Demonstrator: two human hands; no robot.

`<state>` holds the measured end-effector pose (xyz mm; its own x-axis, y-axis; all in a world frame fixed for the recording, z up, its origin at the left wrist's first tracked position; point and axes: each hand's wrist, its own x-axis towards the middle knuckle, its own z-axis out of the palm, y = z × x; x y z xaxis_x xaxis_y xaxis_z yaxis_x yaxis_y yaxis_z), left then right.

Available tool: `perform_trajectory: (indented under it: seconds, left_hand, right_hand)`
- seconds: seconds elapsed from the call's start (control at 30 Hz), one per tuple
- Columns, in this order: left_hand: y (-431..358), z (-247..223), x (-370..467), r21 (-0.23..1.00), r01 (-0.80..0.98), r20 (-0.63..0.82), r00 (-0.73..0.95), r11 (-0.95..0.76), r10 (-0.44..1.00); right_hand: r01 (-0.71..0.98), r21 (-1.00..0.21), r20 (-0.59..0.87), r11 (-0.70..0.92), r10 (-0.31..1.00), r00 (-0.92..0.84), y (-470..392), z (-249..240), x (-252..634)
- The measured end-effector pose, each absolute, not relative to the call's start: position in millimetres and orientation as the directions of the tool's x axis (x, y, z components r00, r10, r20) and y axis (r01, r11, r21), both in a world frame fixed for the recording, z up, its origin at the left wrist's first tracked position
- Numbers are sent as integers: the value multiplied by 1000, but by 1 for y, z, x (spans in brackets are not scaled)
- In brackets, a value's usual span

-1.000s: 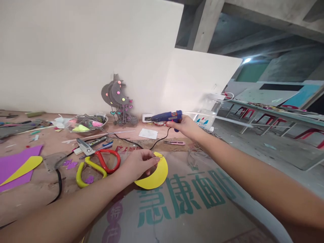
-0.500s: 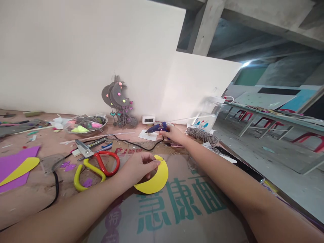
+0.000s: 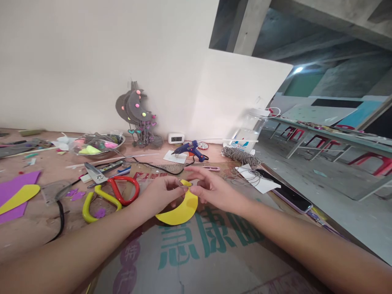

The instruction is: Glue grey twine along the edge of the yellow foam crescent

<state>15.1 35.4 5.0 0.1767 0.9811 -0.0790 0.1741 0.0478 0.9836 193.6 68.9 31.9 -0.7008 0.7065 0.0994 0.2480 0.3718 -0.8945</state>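
A yellow crescent-shaped foam or paper piece (image 3: 180, 211) lies on the cardboard in front of me. My left hand (image 3: 165, 192) is closed in a pinch at its upper tip, where a thin greyish bit shows by the fingertips. Just right of that tip, my right hand (image 3: 212, 190) reaches in with thumb and fingers apart, holding nothing that I can see. Beyond the hands, a blue glue gun (image 3: 191, 150) rests on its stand over a small white paper (image 3: 175, 157). Scissors with red and yellow handles (image 3: 112, 194) lie left of my left hand.
Purple sheet (image 3: 18, 204) and a yellow strip lie far left, near a metal bowl (image 3: 118, 149) of coloured pieces. Grey crescent ornaments (image 3: 134, 108) hang on the white board. Grey yarn (image 3: 241, 156), a phone (image 3: 290, 196) and a clear plastic jar (image 3: 249, 130) are on the right.
My right hand has let go of the glue gun, which now rests on its stand, and has come back beside the yellow crescent. My left hand keeps its pinch at the tip.
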Motion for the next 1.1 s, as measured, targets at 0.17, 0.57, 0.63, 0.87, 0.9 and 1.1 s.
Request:
perform_trajectory:
  seconds: [0.17, 0.57, 0.63, 0.87, 0.9, 1.1]
  left_hand:
    - [33, 10, 16, 977, 204, -96, 147, 65, 984]
    - [31, 9, 17, 968, 231, -141, 188, 96, 972]
    - [30, 9, 17, 968, 240, -122, 222, 67, 967]
    - [32, 4, 16, 940, 342, -115, 311, 2, 943]
    - [32, 4, 16, 936, 352, -118, 315, -1, 942]
    - [31, 4, 16, 944, 331, -101, 319, -11, 943]
  right_hand:
    - [290, -878, 101, 381, 739, -667, 75, 21, 195]
    - [355, -762, 371, 542, 814, -447, 85, 16, 197]
    - [348, -758, 389, 551, 811, -436, 84, 17, 197]
    - [334, -738, 441, 586, 794, -418, 85, 17, 197]
    - [336, -738, 441, 585, 795, -416, 85, 17, 197]
    - [378, -726, 394, 575, 798, -457, 90, 19, 199]
